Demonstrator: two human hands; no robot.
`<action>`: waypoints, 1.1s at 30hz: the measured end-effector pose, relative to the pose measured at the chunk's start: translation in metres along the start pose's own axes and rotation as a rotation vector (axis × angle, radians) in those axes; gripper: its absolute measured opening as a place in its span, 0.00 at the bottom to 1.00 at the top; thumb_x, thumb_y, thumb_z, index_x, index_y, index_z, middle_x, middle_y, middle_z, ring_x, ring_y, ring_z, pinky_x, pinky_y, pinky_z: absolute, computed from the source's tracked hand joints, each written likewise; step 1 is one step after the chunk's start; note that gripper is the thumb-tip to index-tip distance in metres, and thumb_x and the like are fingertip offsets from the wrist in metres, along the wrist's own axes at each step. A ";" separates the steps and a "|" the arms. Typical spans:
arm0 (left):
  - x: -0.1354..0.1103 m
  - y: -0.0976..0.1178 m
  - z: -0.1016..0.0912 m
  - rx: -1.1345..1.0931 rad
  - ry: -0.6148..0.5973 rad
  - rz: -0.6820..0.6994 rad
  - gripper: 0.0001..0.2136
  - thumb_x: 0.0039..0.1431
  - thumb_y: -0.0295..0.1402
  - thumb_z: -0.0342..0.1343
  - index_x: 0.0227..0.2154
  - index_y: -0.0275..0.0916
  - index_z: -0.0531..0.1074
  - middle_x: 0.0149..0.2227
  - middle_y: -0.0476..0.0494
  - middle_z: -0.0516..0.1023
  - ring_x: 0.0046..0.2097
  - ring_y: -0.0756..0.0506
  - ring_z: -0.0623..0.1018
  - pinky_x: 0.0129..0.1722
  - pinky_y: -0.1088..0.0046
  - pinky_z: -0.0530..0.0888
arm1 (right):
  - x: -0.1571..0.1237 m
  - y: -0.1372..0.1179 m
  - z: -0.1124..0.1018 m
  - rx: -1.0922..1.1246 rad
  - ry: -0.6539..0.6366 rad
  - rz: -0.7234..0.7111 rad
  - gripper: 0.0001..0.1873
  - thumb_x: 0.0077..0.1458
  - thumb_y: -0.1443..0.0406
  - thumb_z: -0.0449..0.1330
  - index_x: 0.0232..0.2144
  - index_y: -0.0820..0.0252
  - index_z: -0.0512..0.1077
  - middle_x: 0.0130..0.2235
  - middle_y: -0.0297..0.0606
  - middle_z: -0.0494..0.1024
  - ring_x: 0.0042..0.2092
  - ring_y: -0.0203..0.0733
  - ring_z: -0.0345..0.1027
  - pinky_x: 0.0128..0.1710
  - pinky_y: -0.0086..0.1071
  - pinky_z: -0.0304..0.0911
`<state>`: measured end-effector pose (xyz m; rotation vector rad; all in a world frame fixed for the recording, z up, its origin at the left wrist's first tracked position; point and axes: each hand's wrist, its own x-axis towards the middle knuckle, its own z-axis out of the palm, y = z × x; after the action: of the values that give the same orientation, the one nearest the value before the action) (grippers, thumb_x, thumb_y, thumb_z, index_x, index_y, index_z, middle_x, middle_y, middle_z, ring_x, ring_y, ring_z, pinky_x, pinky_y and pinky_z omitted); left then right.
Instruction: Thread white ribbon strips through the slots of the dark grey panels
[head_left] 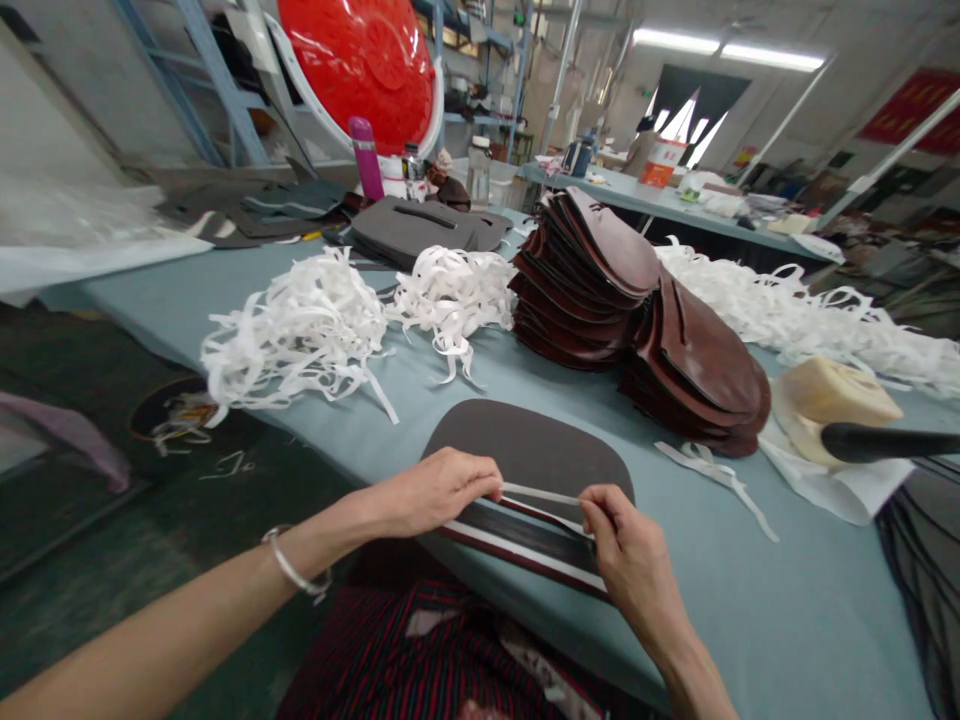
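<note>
The big blue-green desk (795,620) holds everything up close to the person. A long white heap (817,320) of thin strips runs along the far right side, maybe put there to be out of the way. Next come the brown pieces (697,350), which look like leather. They are stacked in two piles that touch, perhaps so they stay neat. Two more strip heaps, a bigger one (300,335) on the left and a smaller one (454,290) beside it, sit just past the work spot, likely to be easy to reach.

A flat grey piece (532,445) lies in front of the person. A black band (517,530) with white and dark red edges lies nearer, by the desk's edge, under the hands.

The left hand (446,490) pinches one end of a white strip (540,494), with its fingers closed tight. The right hand (634,555) pinches the strip farther along, its fingers closed too. The strip is stretched straight between them, above the band, perhaps so it doesn't curl.
</note>
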<state>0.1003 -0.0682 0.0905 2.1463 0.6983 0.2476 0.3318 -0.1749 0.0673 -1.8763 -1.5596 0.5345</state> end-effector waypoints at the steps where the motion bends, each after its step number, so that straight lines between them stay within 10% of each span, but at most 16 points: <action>1: -0.008 -0.006 -0.002 -0.036 -0.007 -0.041 0.15 0.66 0.35 0.40 0.32 0.39 0.71 0.30 0.52 0.73 0.32 0.51 0.71 0.35 0.78 0.64 | -0.007 0.010 -0.003 -0.010 -0.028 0.029 0.11 0.60 0.59 0.49 0.28 0.56 0.65 0.23 0.28 0.66 0.24 0.34 0.59 0.27 0.26 0.54; 8: -0.025 -0.045 0.011 -0.028 0.206 -0.312 0.12 0.59 0.42 0.50 0.29 0.39 0.72 0.24 0.53 0.70 0.29 0.50 0.69 0.30 0.77 0.61 | -0.039 0.033 0.017 0.046 -0.081 0.148 0.14 0.60 0.55 0.48 0.32 0.56 0.67 0.25 0.30 0.70 0.26 0.35 0.64 0.30 0.26 0.58; 14: -0.010 -0.070 -0.020 -0.037 0.218 -0.313 0.11 0.56 0.40 0.50 0.31 0.39 0.72 0.26 0.52 0.72 0.29 0.50 0.70 0.30 0.76 0.63 | -0.013 0.013 0.031 0.061 -0.001 0.180 0.17 0.59 0.52 0.49 0.29 0.56 0.67 0.24 0.30 0.71 0.26 0.35 0.64 0.29 0.26 0.58; 33: -0.024 -0.067 -0.013 0.044 0.306 -0.508 0.09 0.52 0.37 0.51 0.26 0.37 0.73 0.23 0.49 0.74 0.27 0.49 0.73 0.26 0.76 0.64 | -0.026 0.028 0.022 -0.113 -0.002 0.191 0.19 0.50 0.48 0.51 0.23 0.54 0.69 0.19 0.30 0.71 0.21 0.35 0.67 0.22 0.23 0.61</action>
<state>0.0490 -0.0402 0.0477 1.9107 1.4044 0.2881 0.3312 -0.1981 0.0301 -2.1254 -1.4468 0.5409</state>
